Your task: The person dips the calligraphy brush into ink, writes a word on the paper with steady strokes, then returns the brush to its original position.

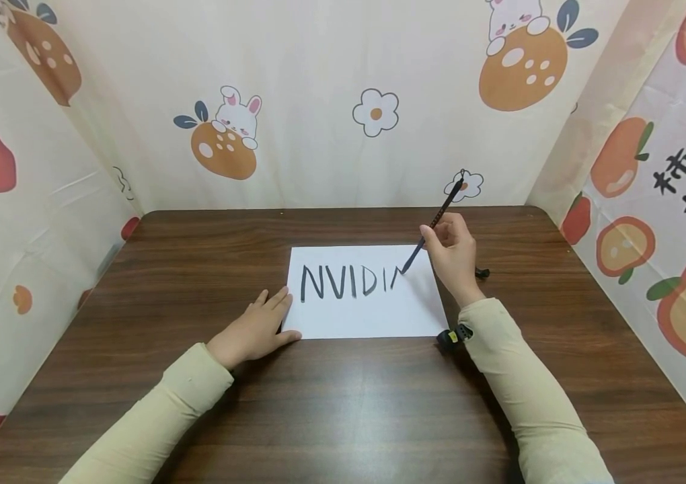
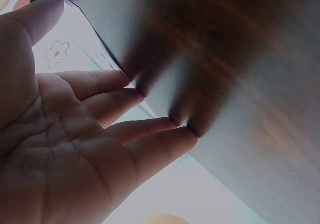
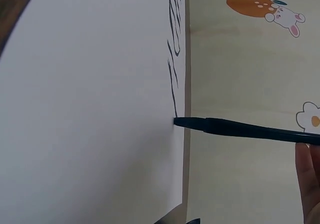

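Observation:
A white sheet of paper [image 1: 355, 319] lies on the table with dark letters reading "NVIDI" and part of another stroke. The right hand [image 1: 453, 259] pinches a slim black calligraphy brush [image 1: 442, 214], well up its handle. The brush [image 3: 240, 129] leans with its dark tip on the paper, at the end of the last stroke, as the right wrist view shows. At the sheet's lower left, the left hand [image 1: 258, 329] lies with fingers extended, its fingertips and thumb over the paper's edge. Its palm [image 2: 55, 149] faces the left wrist camera, fingertips down at the surface.
Dark brown wooden table [image 1: 343, 417] extends around the sheet. A small black object [image 1: 482, 273] shows just right of the right hand. A black device [image 1: 454, 336] sits at the right wrist. Patterned curtains [image 1: 319, 60] with fruit and rabbits enclose the back and both sides.

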{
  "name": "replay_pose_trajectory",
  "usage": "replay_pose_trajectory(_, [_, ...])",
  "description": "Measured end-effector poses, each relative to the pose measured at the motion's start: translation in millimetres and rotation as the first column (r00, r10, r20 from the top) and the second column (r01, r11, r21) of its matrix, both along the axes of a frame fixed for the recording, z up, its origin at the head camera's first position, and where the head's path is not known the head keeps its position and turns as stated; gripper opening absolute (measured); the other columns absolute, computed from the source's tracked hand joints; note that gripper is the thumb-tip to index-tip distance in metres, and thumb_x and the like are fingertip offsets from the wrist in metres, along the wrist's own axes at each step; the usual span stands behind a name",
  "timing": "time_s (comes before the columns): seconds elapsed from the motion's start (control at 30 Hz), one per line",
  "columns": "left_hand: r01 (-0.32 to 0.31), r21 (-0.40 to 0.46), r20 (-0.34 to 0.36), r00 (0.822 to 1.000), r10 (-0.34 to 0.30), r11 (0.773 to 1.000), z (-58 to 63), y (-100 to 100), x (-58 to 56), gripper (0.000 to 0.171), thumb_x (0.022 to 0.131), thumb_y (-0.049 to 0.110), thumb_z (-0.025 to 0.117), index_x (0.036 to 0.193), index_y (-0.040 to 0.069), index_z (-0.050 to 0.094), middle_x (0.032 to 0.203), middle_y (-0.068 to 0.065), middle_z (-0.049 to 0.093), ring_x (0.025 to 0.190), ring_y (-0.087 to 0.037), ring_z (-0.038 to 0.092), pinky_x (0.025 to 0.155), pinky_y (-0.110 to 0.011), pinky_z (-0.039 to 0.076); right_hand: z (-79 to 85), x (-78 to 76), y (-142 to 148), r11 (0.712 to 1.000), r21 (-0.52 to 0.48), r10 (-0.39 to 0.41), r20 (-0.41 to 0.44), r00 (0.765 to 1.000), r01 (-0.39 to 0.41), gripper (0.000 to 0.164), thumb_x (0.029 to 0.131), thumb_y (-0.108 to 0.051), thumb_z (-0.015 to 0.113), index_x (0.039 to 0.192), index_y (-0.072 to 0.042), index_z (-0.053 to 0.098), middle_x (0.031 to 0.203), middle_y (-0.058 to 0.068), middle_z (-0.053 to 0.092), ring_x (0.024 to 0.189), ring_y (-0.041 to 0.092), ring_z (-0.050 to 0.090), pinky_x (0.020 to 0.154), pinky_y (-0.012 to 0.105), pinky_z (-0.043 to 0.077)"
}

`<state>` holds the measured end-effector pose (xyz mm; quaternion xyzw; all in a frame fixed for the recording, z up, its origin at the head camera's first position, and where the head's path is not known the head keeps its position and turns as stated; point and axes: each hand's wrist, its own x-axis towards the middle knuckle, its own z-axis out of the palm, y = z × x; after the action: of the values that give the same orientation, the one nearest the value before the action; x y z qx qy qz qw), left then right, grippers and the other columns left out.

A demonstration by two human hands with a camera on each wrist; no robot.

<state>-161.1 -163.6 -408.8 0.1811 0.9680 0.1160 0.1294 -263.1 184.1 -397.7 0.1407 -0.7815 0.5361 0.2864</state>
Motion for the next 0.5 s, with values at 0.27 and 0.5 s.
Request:
replay_pose_trajectory(0.27, [-0.002, 0.004, 0.009, 1.0, 0.002, 1.0, -0.6, -0.1, -0.7, 0.078, 0.095, 0.044, 0.06, 0.15, -0.005, 0.032, 0.16, -0.023, 0.024, 0.142, -0.057, 0.022, 0.109, -0.069, 0.03, 0.9, 5.2, 6.6, 0.999, 0.037, -0.005, 0.016, 1.0, 0.004, 0.025, 0.094, -0.016, 0.067, 0.108, 0.001, 0.057, 0.08, 0.004, 0.064, 0.067, -0.002, 0.059, 0.062, 0.012, 0.052])
replay_pose_trajectory(0.5, [0.004, 0.004, 0.002, 1.0, -0.004, 1.0, 1.0, -0.1, -0.3, 0.078, 0.095, 0.043, 0.06, 0.15, -0.005, 0.033, 0.16, -0.023, 0.024, 0.141, -0.057, 0.022, 0.109, -0.068, 0.03, 2.4, 10.2, 12.7, 0.999, 0.025, 0.025, 0.051, 0.998, -0.026, 0.026, 0.093, -0.015, 0.067, 0.107, 0.004, 0.056, 0.079, 0.003, 0.062, 0.062, 0.002, 0.061, 0.058, 0.018, 0.056])
